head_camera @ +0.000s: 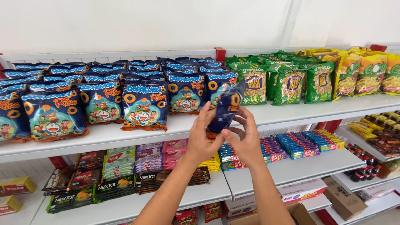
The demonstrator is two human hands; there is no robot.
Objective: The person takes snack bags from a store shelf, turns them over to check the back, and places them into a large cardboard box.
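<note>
Up on the white top shelf (291, 114), the far left is filled with rows of dark blue snack bags (54, 114) printed with cartoon figures and orange rings, the outermost of them cut off by the frame edge. Just in front of that shelf, near its middle, the left hand (203, 139) and the right hand (246, 141) together hold one more blue snack bag (227, 107) of the same kind. This bag is dark blue and glossy with an orange bottom seam, tilted so its top leans right toward the shelf, and turned partly edge-on, so its print is blurred and hard to make out. The left hand's fingers are closed on the bag's lower left side, and the right hand's thumb and fingers pinch its lower right edge; the bag's bottom corner is hidden behind both hands. To the right of the held bag, green peanut bags (287, 83) stand on the same shelf, then yellow and orange snack bags (366, 75), the last one cut by the frame. Below the shelf, flat wafer packs (116, 166) lie on a lower level, partly hidden by the forearms.
</note>
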